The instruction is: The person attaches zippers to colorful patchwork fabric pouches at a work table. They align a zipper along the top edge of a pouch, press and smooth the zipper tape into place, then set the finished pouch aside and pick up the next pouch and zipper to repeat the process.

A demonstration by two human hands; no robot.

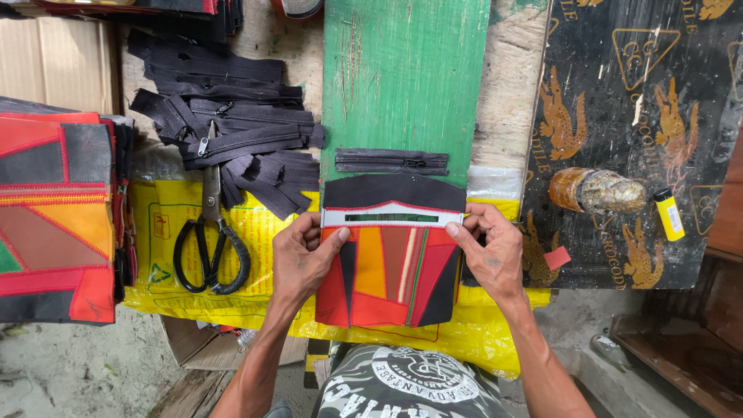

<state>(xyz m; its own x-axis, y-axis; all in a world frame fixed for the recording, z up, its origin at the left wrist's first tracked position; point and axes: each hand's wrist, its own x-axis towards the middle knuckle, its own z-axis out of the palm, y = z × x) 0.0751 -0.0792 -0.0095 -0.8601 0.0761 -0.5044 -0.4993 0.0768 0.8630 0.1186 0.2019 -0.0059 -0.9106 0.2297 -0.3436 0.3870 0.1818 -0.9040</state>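
A flat patchwork panel [391,267] of red, orange, brown and black leather-like pieces, with a black curved top and a white strip holding a narrow slot, lies at the centre of the work surface on a yellow woven plastic sack [263,232]. The left hand [303,259] grips the panel's left edge, thumb laid across the white strip and fingers curled behind. The right hand [489,251] pinches the right end of the same strip between thumb and fingers. Both hands are closed on the panel.

Just above the panel, a short black closed zipper [391,161] lies on a green painted wooden plank [406,73], close to the panel's top edge but apart from it. To the left, a loose heap of black zippers [224,131] covers the board, and black-handled scissors [210,232] lie on the sack, blades pointing into the heap. At the far left stands a stack of similar patchwork panels [58,217].

To the right, a black sheet printed with gold crocodile figures [619,155] carries a brown glue-crusted jar [596,190] lying on its side and a yellow lighter [669,214] beside it, both well apart from the hands.
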